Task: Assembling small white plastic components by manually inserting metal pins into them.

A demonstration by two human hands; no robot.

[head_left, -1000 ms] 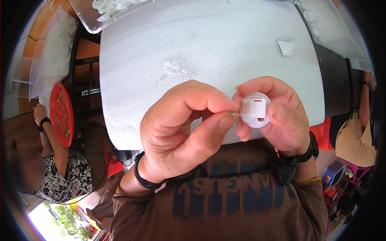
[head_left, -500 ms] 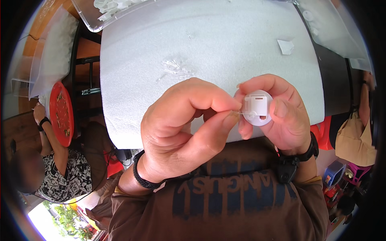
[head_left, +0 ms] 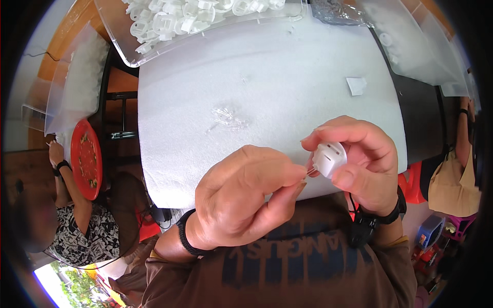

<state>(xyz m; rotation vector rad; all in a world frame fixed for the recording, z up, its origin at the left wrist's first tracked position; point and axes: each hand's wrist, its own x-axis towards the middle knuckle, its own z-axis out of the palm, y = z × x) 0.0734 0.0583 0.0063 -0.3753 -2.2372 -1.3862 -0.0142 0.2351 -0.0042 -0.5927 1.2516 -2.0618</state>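
Note:
My right hand (head_left: 374, 163) holds a small white plastic housing (head_left: 329, 160) between thumb and fingers; its slotted face is turned up and tilted. The thumb and forefinger of my left hand (head_left: 246, 195) pinch the thin wire legs (head_left: 310, 171) of what looks like an LED, right at the housing's left side. The LED's head is hidden, so I cannot tell how far it sits inside. On the white foam sheet (head_left: 179, 159), beyond my left hand, lies a loose pile of clear LEDs (head_left: 228, 118) with wire legs.
A clear bin (head_left: 134, 62) full of white plastic parts (head_left: 174, 18) stands at the far left. A white scrap (head_left: 356, 86) lies on the sheet's right. Clear bags (head_left: 411, 46) sit at the far right. Leftward, another person's hand (head_left: 56, 154) is beside a red tray (head_left: 77, 169).
The housing has turned in my right hand, so a different slotted side shows. Both hands sit lower in view, and more of the far bin has come into sight.

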